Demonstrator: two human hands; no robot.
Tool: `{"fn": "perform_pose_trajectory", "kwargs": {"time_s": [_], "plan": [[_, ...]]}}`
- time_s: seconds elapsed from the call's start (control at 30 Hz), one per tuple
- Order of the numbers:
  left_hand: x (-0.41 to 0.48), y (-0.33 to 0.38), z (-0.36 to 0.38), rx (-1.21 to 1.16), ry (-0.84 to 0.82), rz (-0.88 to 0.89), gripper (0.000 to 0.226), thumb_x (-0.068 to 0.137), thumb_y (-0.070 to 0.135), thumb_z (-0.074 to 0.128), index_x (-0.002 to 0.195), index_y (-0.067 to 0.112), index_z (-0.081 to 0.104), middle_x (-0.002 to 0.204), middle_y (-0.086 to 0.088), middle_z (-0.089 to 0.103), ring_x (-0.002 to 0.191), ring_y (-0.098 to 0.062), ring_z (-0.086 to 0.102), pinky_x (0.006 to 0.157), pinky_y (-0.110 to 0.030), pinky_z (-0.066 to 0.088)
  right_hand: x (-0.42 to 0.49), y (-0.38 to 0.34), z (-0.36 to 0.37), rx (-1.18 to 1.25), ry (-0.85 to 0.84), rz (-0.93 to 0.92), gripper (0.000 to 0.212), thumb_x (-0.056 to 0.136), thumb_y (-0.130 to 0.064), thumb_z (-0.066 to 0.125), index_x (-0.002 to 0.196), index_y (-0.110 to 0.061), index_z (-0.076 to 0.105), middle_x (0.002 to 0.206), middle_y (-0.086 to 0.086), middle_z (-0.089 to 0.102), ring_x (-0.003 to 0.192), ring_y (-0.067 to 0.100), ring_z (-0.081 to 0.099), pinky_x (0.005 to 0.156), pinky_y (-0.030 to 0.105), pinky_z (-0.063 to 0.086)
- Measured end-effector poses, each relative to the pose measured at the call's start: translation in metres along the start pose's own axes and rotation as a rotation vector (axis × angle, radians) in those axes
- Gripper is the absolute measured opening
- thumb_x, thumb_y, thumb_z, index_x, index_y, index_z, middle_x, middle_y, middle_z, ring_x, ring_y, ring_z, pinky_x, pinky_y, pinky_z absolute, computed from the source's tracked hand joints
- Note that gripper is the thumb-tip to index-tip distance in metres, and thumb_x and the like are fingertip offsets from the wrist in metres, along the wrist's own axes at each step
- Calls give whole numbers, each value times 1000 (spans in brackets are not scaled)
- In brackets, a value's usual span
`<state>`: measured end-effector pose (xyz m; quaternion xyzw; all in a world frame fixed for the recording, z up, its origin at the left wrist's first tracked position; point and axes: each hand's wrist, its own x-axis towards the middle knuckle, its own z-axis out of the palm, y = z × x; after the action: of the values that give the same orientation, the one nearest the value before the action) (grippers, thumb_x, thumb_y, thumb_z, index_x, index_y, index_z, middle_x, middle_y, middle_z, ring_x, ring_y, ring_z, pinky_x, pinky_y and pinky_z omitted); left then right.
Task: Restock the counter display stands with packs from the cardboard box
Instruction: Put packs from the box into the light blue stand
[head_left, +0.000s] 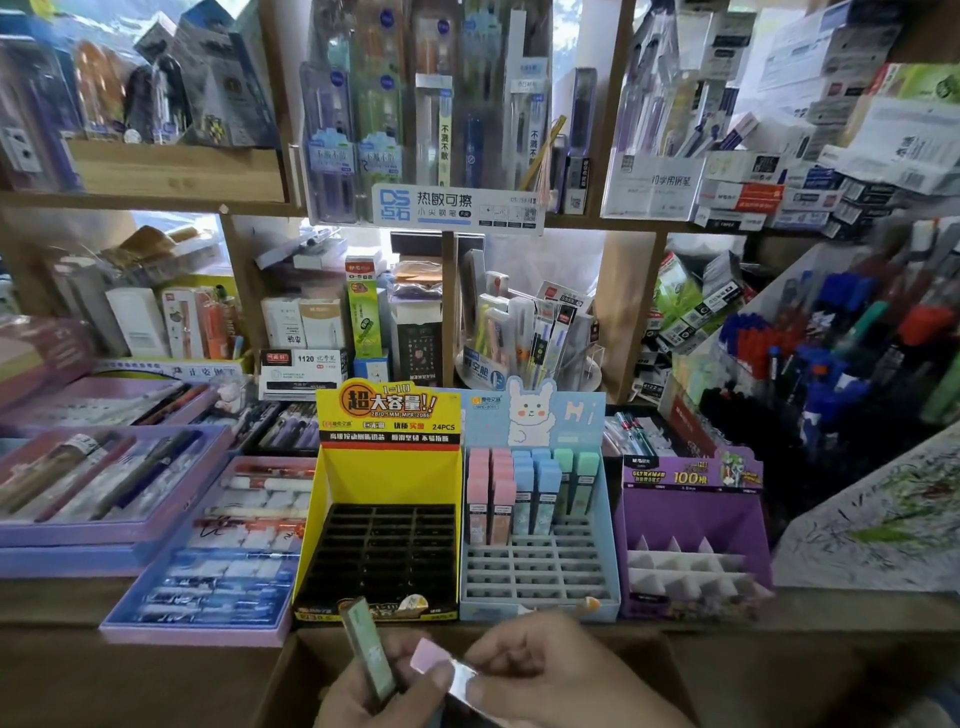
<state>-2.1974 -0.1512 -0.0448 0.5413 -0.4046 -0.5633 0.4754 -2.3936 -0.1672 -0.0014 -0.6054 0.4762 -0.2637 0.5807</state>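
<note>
So L hand (358, 693) holds flat green pack (367, 644), R hand (550, 675) pinches pink-capped pack (439, 664)

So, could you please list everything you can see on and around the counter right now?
yellow stand: one, yellow with black grid, counter centre, no packs showing
blue stand: one, light blue, right of the yellow stand, front slots bare
packs in blue stand: several, pink, blue and green, back rows
purple stand: one, purple with white dividers, farthest right
pen trays: several, lilac, counter left
cardboard box: one, brown, below the counter edge
green pack: one, green, held at bottom centre
pink pack: one, pink, held beside it
left hand: grips green pack
right hand: pinches pink pack
</note>
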Motion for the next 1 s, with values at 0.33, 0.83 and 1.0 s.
{"fn": "perform_pose_trajectory", "kwargs": {"time_s": [0.33,0.83,1.0], "plan": [[-7,25,3,-145,152,-224,14,75,19,79,82,7,80,76,-19,75,67,-31,64,61,-34,52,-1,-2,-15,-49,222,-72,13,85,-25,82,93,-17,76,94,11,79,92,28,75,91,39,57],[1,48,0,-310,13,-493,32,106,14,39,91,-8,58,72,-25,53,59,-26,46,40,-25,39,7,-41,-105,-529,543,-368,28,104,-29,57,82,-13,61,68,-9,46,62,6,42,60,21,37],[-3,58,4,-311,17,-515,26,104,11,43,92,-8,57,74,-25,49,62,-28,41,55,-35,27,18,-54,-124,-643,587,-327,21,97,-18,70,87,-36,67,81,8,64,70,13,53,64,27,46]]}}
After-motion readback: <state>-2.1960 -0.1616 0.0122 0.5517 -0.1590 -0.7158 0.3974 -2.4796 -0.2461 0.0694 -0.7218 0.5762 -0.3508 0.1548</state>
